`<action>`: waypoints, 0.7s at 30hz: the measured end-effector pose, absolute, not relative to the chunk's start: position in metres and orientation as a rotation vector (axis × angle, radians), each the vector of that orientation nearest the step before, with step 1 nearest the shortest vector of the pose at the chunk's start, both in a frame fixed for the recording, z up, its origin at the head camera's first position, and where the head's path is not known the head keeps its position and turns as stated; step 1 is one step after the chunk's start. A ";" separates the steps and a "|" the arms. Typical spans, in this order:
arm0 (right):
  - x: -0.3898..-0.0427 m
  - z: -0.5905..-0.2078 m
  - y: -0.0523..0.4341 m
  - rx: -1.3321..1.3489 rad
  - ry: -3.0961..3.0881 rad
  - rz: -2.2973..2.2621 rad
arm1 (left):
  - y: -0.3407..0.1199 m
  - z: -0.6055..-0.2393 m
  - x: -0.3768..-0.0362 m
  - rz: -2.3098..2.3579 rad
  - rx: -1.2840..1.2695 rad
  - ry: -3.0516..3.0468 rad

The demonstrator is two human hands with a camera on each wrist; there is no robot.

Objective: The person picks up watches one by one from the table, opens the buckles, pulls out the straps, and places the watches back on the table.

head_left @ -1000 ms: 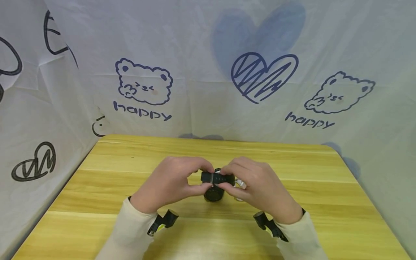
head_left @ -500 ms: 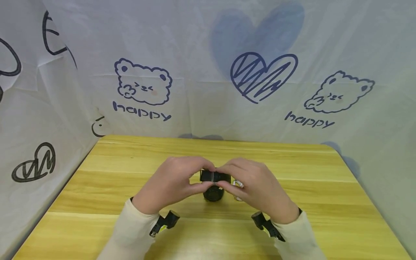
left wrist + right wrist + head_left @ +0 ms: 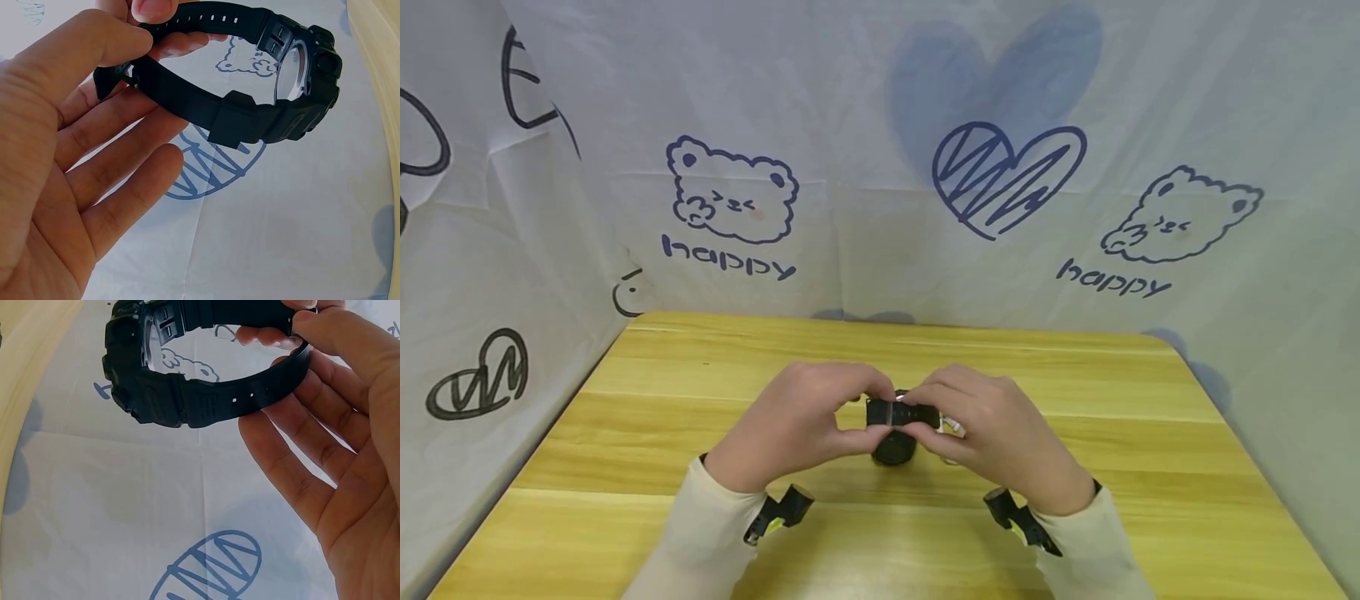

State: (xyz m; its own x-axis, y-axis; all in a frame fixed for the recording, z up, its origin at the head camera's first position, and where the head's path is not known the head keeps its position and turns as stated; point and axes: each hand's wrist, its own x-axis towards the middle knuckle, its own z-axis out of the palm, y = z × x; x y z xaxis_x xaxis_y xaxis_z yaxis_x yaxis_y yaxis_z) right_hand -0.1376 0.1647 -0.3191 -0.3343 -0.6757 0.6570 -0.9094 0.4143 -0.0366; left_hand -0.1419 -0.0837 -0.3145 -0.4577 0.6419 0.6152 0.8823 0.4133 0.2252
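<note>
My cream sleeves [image 3: 700, 533] enter from the near edge, each wrist carrying a small black camera mount [image 3: 778, 510]. Above the middle of the wooden table [image 3: 625, 417], my left hand [image 3: 790, 425] and my right hand [image 3: 992, 433] meet around a black watch [image 3: 895, 425], which is held clear of the tabletop with its round case hanging lowest, toward me, and its strap ends uppermost between my fingertips. In the left wrist view, my left thumb and forefinger pinch one strap [image 3: 181, 94] near its end, while the remaining fingers [image 3: 125, 194] lie straight and relaxed below the band, apart from it; the case [image 3: 309, 81] sits at the far end of the loop. In the right wrist view, my right thumb and forefinger pinch the other strap [image 3: 250, 400], the one with the row of small holes, where the two ends overlap, and the other fingers [image 3: 294, 469] curve loosely beneath it. Whether the buckle is fastened cannot be told, as my fingertips cover it. Behind the table hangs a white cloth backdrop [image 3: 865, 250] printed with blue bears [image 3: 733, 192], the word "happy" and a scribbled heart [image 3: 1007, 175].
</note>
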 end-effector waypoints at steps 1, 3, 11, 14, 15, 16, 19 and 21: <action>-0.138 -0.319 0.165 1.343 -2.105 0.552 | -0.084 -0.315 -0.142 -0.745 -1.299 -2.235; -0.138 -0.319 0.165 1.341 -2.110 0.566 | -0.084 -0.314 -0.142 -0.757 -1.296 -2.227; -0.142 -0.321 0.163 1.226 -2.259 0.555 | -0.081 -0.321 -0.149 -0.732 -1.273 -2.237; -0.146 -0.320 0.160 1.199 -2.285 0.528 | -0.080 -0.323 -0.154 -0.728 -1.235 -2.262; -0.147 -0.320 0.159 1.193 -2.286 0.522 | -0.080 -0.324 -0.155 -0.733 -1.221 -2.270; -0.148 -0.320 0.158 1.189 -2.283 0.520 | -0.080 -0.324 -0.156 -0.739 -1.208 -2.275; -0.152 -0.321 0.157 1.185 -2.256 0.523 | -0.079 -0.325 -0.160 -0.755 -1.184 -2.281; -0.153 -0.321 0.157 1.186 -2.233 0.522 | -0.079 -0.325 -0.162 -0.764 -1.182 -2.266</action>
